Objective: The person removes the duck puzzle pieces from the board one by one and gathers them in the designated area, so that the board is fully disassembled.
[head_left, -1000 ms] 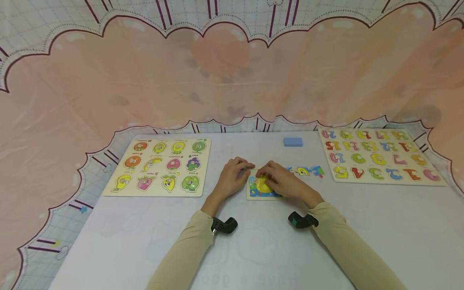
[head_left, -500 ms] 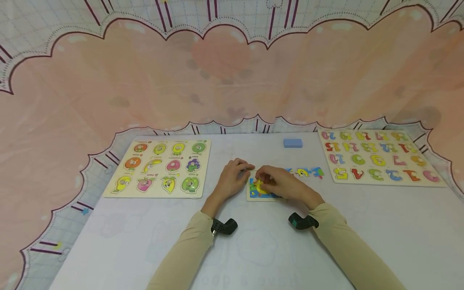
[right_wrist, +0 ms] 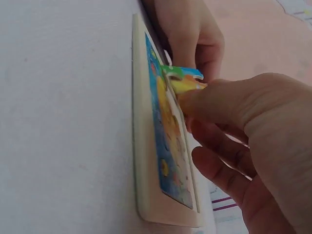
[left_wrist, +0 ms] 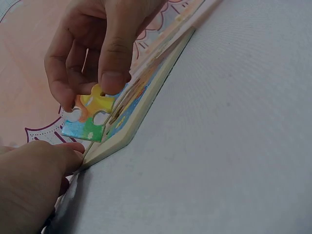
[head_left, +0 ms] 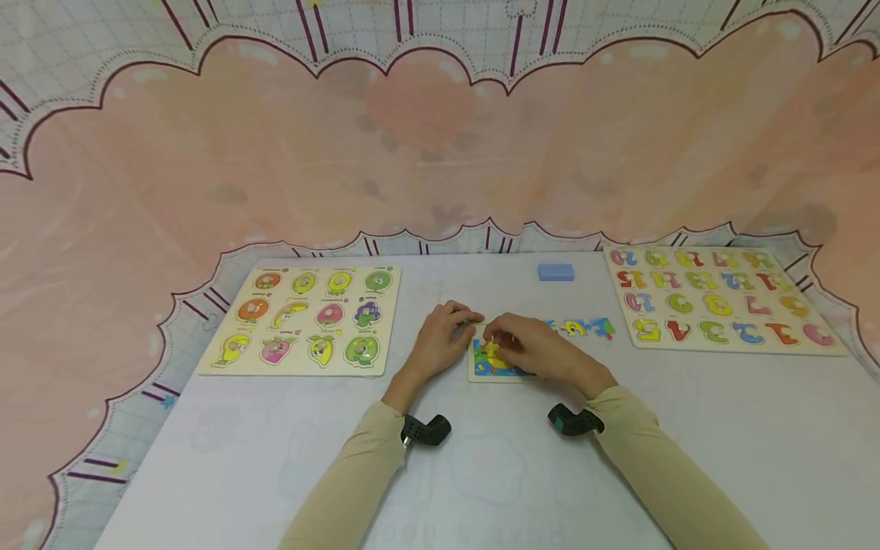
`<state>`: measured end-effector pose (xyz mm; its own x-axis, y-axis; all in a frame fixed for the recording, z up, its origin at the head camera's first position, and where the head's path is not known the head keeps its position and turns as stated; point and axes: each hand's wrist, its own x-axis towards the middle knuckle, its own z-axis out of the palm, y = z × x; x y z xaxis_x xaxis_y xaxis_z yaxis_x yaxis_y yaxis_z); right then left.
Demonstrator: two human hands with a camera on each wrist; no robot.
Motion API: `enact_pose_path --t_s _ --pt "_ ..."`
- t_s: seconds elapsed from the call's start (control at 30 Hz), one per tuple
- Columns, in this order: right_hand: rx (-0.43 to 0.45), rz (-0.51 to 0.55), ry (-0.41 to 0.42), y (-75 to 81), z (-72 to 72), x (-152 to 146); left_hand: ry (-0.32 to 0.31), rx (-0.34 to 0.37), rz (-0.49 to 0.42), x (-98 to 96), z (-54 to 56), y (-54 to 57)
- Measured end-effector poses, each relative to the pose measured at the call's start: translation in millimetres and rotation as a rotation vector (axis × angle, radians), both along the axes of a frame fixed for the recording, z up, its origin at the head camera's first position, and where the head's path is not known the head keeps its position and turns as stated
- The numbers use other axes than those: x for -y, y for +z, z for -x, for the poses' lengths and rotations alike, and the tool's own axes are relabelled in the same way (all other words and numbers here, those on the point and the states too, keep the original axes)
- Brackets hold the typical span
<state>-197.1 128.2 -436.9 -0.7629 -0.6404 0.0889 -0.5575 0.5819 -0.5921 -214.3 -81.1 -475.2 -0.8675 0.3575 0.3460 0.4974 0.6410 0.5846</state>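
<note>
A small puzzle board (head_left: pixel 505 379) with a light wooden frame and a blue-and-yellow picture lies on the white table. My right hand (head_left: pixel 536 345) pinches a jigsaw piece (left_wrist: pixel 84 128) coloured yellow, green and blue between thumb and fingers. In the left wrist view the piece is tilted over the board's recess, close to one corner. Whether it touches the board I cannot tell. At the board's left edge, my left hand (head_left: pixel 440 336) grips the frame near its far corner, thumb and finger against it. The right hand hides part of the picture in the head view.
Several loose jigsaw pieces (head_left: pixel 574 327) lie in a row right of the board. A blue block (head_left: pixel 555 272) sits behind them. The fruit puzzle board (head_left: pixel 292 368) stands at the left, the number puzzle board (head_left: pixel 734 304) at the right. A patterned cloth (head_left: pixel 426 153) hangs behind.
My right hand has shifted slightly, drawing its fingers together around the jigsaw piece at the board. The left hand stays at the board's edge.
</note>
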Motion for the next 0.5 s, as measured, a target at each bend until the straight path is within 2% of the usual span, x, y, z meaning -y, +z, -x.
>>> enact_pose_path --t_s 0.13,0.5 --pt "0.038 0.004 -0.034 4.2 0.8 -5.4 0.003 0.004 -0.002 -0.4 -0.5 0.5" --pt "0.078 0.063 -0.020 12.4 10.7 -27.9 0.002 -0.008 -0.014 -0.5 0.2 -0.9"
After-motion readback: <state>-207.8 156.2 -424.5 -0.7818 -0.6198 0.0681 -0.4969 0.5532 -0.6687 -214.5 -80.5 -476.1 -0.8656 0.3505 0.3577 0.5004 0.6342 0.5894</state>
